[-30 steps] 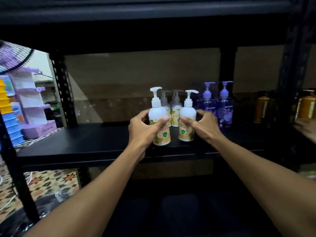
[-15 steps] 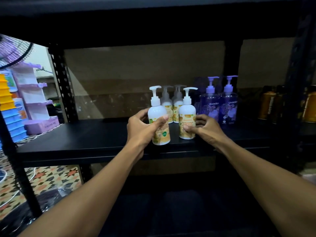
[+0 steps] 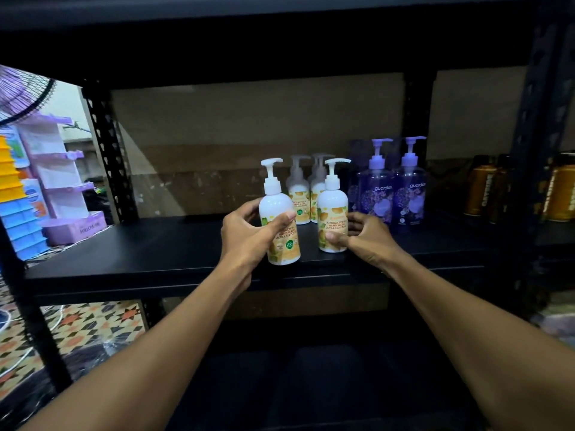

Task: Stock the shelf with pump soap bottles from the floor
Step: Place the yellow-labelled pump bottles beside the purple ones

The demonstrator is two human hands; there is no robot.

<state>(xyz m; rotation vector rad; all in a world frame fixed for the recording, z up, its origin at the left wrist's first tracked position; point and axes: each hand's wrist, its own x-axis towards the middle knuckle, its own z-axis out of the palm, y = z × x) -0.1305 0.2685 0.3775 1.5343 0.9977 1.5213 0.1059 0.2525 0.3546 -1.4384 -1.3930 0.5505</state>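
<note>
As the left hand gripped a white, orange-labelled pump bottle at the near edge of the black shelf, the right hand clasped its twin just right; two rear bottles stood dim, half hidden.

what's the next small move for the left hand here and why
Probably slide the left bottle back, level with the right bottle: the left hand grips it near the front edge of the shelf, ahead of its neighbour, which the right hand holds.
</note>
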